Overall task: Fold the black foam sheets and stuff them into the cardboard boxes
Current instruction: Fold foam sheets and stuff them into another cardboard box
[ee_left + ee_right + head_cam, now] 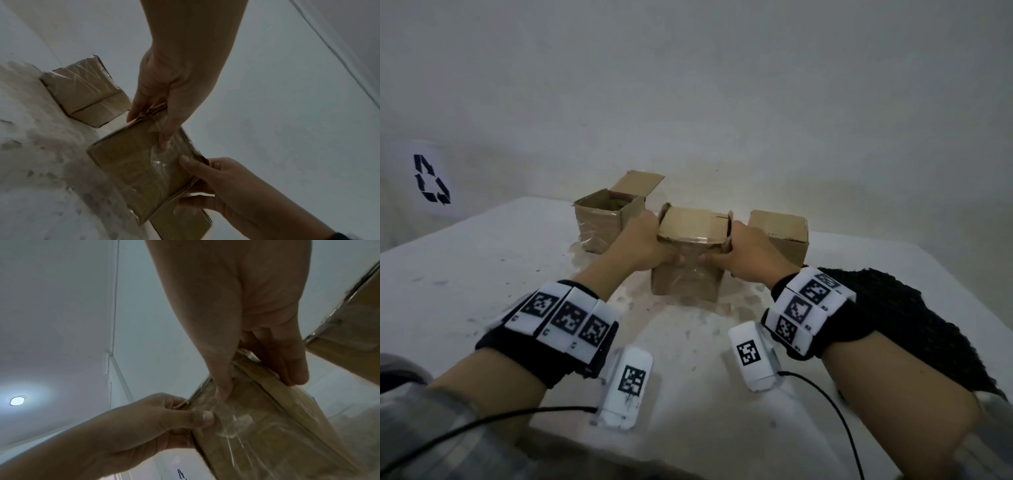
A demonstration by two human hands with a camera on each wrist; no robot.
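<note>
Three cardboard boxes stand on a white table (482, 274). Both hands hold the middle box (688, 274), whose top flaps are folded down and bulge a little. My left hand (650, 240) grips its left side, thumb on the taped front face. On the other side my right hand (729, 246) grips in the same way. The left wrist view shows the left hand (162, 100), the right hand (216, 181) and the box (131, 165). A black foam sheet (893, 318) lies at the right, partly under my right forearm. Whatever is inside the held box is hidden.
An open box (602, 219) stands at the back left with its flaps up. A closed box (780, 236) stands at the back right, close to my right hand. A white wall rises just behind. A white bag with a recycling mark (431, 180) sits far left.
</note>
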